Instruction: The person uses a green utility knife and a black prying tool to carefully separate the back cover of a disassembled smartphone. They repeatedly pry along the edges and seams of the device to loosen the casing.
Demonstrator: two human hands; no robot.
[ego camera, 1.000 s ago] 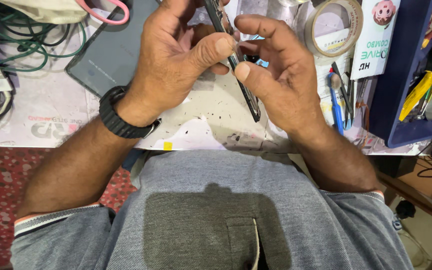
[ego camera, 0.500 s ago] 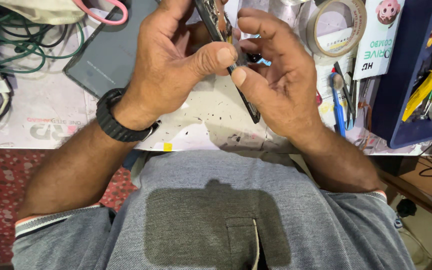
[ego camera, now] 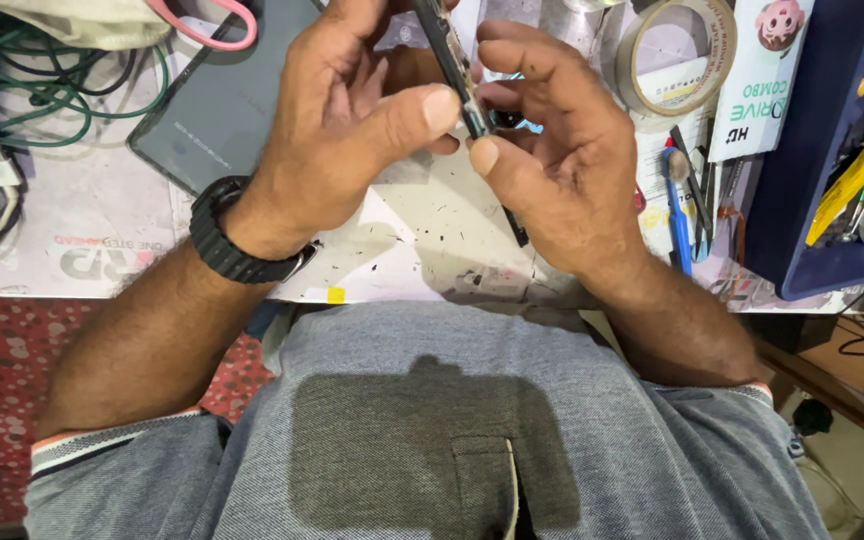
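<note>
Presently we find a thin, dark, flat slab seen edge-on, seemingly a phone body (ego camera: pixel 457 75), held above the white, stained desk (ego camera: pixel 422 250) between both hands, its long axis running from upper left to lower right. Our left hand (ego camera: pixel 352 130) is closed on it, thumb pressed to the near edge. Our right hand (ego camera: pixel 562 165) pinches it narrowly, thumb tip touching, fingers curled behind.

I wear a grey knit polo shirt (ego camera: pixel 432 420) with a buttoned placket at six o'clock; its short sleeves end in an orange-and-dark striped cuff (ego camera: pixel 112 450) at eight o'clock. A chunky black wristwatch (ego camera: pixel 237 245) circles my left wrist.
</note>
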